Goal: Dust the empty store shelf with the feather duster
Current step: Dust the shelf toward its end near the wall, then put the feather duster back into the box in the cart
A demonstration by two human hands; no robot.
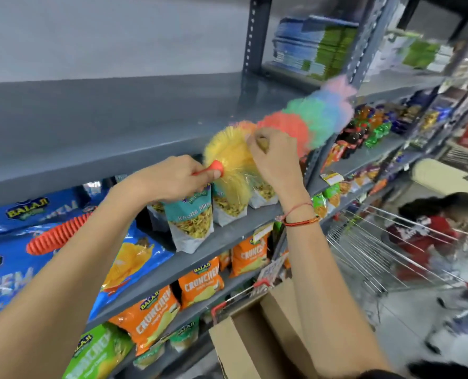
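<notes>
Two hands hold the feather duster [287, 124] just above the front lip of the empty shelf [118, 124]. The left hand [172, 179] is wrapped tight round the red handle near its collar, and the right hand [274, 157] pinches something small among the orange plumes (what exactly, I cannot tell). The duster's head points toward two o'clock, blurred at its pink tip. I judge the dusting barely begun or in a pause: the plumes do not look pressed to the shelf, and the long grey span toward nine o'clock awaits a sweep. That shelf is flat painted metal, smooth and matte, hung on perforated steel uprights. The duster is soft synthetic fluff in yellow, orange, green, blue and pink bands, with a ribbed red plastic grip trailing toward eight o'clock. Glossy snack bags [194, 217] crowd the tier below.
</notes>
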